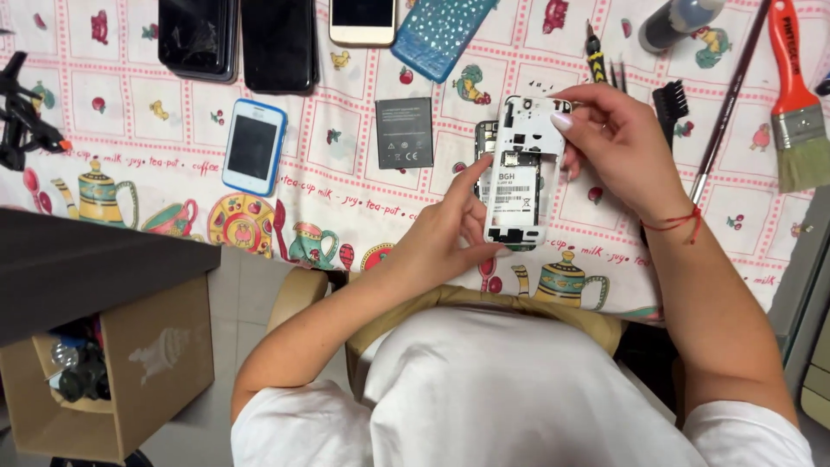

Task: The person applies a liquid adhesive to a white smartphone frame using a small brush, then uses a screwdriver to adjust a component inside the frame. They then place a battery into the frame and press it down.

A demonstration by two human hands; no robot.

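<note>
Over the table edge, her left hand (441, 238) and right hand (609, 143) both close fingers on an opened white phone (519, 173). Just beyond lie a loose battery (404, 132) and brush (670, 104); farther, dark phones (277, 43).

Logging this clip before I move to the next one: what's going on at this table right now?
A person holds an opened white phone, back cover off, over a patterned tablecloth. The left hand supports its lower side with a finger on the bare back; the right hand pinches the top corner. A loose dark battery lies just left of it. Other phones, including a white-and-blue one, sit further left, and a paintbrush lies at the right.
</note>
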